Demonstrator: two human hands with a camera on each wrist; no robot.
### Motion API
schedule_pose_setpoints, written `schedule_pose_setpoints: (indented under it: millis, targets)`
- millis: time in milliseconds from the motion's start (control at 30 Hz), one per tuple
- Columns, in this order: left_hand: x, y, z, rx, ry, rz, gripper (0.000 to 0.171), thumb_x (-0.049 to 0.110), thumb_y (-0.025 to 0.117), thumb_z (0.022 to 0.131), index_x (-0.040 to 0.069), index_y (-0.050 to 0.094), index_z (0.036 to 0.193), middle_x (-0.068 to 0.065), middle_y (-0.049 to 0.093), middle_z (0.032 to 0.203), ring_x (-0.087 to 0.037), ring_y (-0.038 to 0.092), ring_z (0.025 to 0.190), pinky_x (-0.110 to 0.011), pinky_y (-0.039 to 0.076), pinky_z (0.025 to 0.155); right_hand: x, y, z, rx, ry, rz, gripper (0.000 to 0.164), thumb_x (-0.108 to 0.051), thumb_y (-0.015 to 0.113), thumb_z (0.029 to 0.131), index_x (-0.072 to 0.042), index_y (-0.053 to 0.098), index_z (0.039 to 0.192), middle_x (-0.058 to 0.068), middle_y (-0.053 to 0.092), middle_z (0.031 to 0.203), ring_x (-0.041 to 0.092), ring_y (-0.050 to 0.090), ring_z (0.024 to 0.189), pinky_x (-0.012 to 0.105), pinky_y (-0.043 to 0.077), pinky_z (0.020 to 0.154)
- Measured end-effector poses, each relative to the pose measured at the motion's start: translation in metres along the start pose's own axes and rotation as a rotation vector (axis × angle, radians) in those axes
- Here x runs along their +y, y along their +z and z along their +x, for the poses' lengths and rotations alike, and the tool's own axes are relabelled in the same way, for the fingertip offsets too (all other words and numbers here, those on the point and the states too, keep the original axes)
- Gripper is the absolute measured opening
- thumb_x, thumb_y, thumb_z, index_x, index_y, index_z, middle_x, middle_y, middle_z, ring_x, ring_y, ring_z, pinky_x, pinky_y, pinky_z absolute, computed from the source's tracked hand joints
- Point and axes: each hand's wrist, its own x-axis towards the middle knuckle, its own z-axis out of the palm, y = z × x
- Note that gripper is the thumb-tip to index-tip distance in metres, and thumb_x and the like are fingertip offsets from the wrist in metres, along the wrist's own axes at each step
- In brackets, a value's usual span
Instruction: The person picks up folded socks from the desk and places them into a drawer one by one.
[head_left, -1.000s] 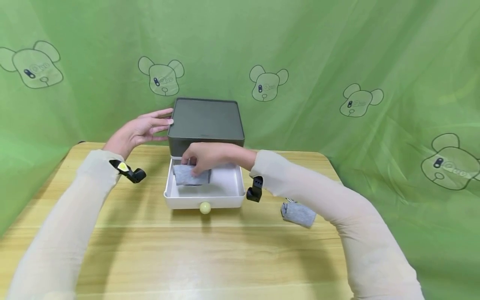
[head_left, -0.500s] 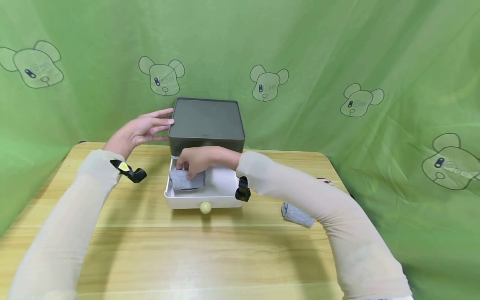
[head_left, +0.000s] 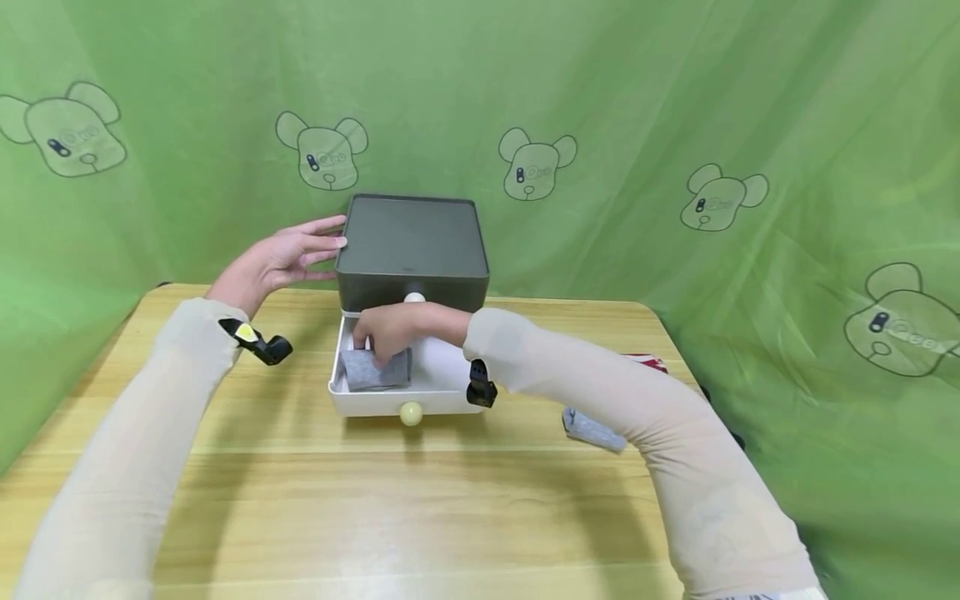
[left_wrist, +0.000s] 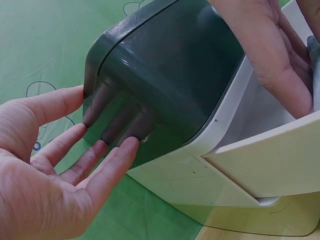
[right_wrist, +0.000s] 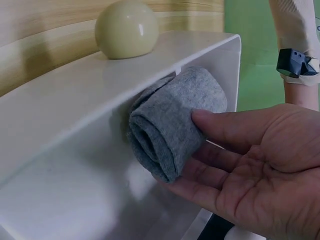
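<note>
A small two-tier drawer box (head_left: pixel 412 237) stands toward the back of the table, with a dark grey upper tier. Its lower white drawer (head_left: pixel 450 404) is pulled out. My left hand (head_left: pixel 281 257) touches the box's left side with its fingertips, fingers spread and nearly straight in the left wrist view. Inside the drawer, at its left front corner, my right hand (head_left: pixel 396 327) pinches a folded grey cloth (right_wrist: pixel 172 112) between thumb and fingers. The cloth's rolled layers show at its near end, close against the drawer's front wall.
A second folded grey cloth (head_left: pixel 592 431) lies on the table (head_left: pixel 420 517), partly behind the right sleeve. Farther back, a red-and-white striped cloth (head_left: pixel 648 362) peeks out past that sleeve. A round cream knob (right_wrist: pixel 127 30) sticks out from the drawer front. Green curtain (head_left: pixel 615 100) hangs behind.
My right hand has moved the grey cloth left and toward the drawer's front, then lower into the corner. The striped cloth has come into view behind the sleeve. My left hand stays put.
</note>
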Motion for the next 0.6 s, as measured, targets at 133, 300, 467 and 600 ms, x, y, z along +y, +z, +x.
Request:
schedule_pose_setpoints:
  millis: [133,300,467,600]
  targets:
    - [0.0,0.0,0.0,0.0,0.002,-0.002,0.073,0.011,0.054,0.105,0.026,0.015,0.164,-0.007,0.011,0.173,-0.025,0.013,0.16,-0.054,0.018,0.131,-0.002,0.001,-0.001,0.02,0.01,-0.019,0.036,0.005,0.065,0.088,0.0,0.067,0.123,0.007,0.064,0.11,0.014,0.055,0.092,0.017,0.045,0.073]
    - [0.0,-0.001,0.0,-0.005,-0.002,-0.009,0.074,0.01,0.055,0.104,0.026,0.015,0.164,-0.007,0.011,0.173,-0.025,0.015,0.159,-0.053,0.017,0.131,-0.007,0.0,-0.003,0.045,0.033,-0.038,0.041,0.007,0.064,0.087,-0.003,0.067,0.126,0.008,0.066,0.113,0.015,0.053,0.093,0.018,0.044,0.072]
    - [0.0,0.0,-0.001,0.014,-0.01,-0.027,0.074,0.01,0.057,0.103,0.027,0.018,0.164,-0.006,0.014,0.172,-0.024,0.014,0.16,-0.053,0.017,0.131,-0.011,-0.005,-0.007,0.049,0.045,-0.076,0.045,0.003,0.066,0.089,-0.005,0.066,0.133,0.009,0.069,0.123,0.014,0.057,0.098,0.02,0.048,0.077]
    - [0.0,0.001,-0.002,0.023,-0.013,-0.032,0.074,0.01,0.058,0.103,0.027,0.018,0.164,-0.006,0.015,0.172,-0.024,0.013,0.16,-0.053,0.017,0.131,-0.011,-0.011,-0.017,0.051,0.033,-0.071,0.047,-0.001,0.066,0.092,-0.005,0.062,0.138,0.01,0.068,0.132,0.015,0.062,0.111,0.025,0.054,0.091]
